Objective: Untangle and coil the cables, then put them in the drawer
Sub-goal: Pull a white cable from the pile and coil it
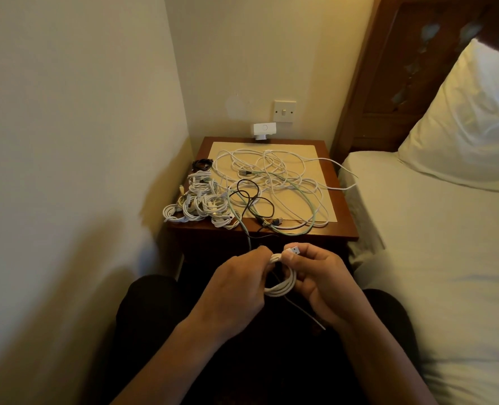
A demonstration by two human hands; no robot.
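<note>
Left hand [236, 285] & right hand [318, 282] are gripping white coil [280, 287] nr desk [341, 200]; coiled pile [201, 206] sitting desk-left, tangle [277, 176] waiting mid-desk.

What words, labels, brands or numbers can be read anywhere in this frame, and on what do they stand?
None can be read.
The white adapter shows only a plain circle, no letters.
The wall switch and the USB plug pinched by the right hand bear no legible print.

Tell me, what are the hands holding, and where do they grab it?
A coiled white cable. The left hand grips the top of the loops; the right hand pinches near its plug.
</note>
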